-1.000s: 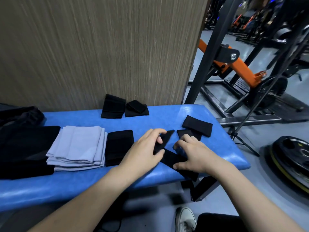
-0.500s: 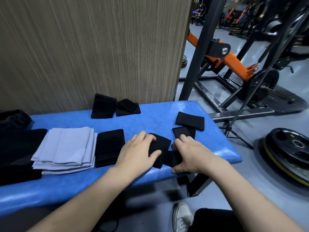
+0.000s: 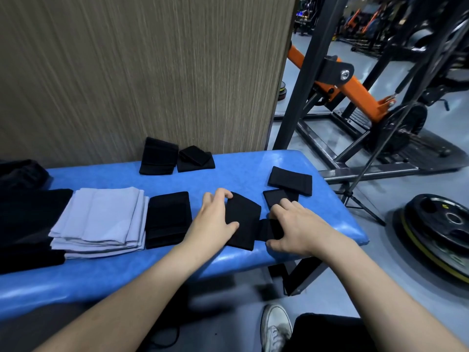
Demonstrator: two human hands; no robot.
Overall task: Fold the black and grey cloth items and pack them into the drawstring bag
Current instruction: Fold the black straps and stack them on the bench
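Note:
On the blue padded bench (image 3: 317, 174) a folded black cloth (image 3: 245, 221) lies near the front edge. My left hand (image 3: 215, 219) holds its left side, fingers curled over the far corner and thumb on top. My right hand (image 3: 295, 226) pinches the narrow black end (image 3: 266, 228) that sticks out to the right of it. Left of them lie a folded black piece (image 3: 168, 217) and a stack of folded grey cloths (image 3: 101, 219). Black fabric (image 3: 28, 214) fills the far left; I cannot tell whether it is the bag.
Two folded black pieces (image 3: 158, 160) (image 3: 195, 158) sit at the back by the wood-look wall. Two more (image 3: 290, 180) (image 3: 276, 196) lie right of my hands. Beyond the bench's right end stand a gym machine frame (image 3: 299, 97), a tripod leg and a weight plate (image 3: 441, 224) on the floor.
My left hand has folded the raised flap over to the right and laid it flat. My right hand stayed on the narrow end. The camera drifted to the right.

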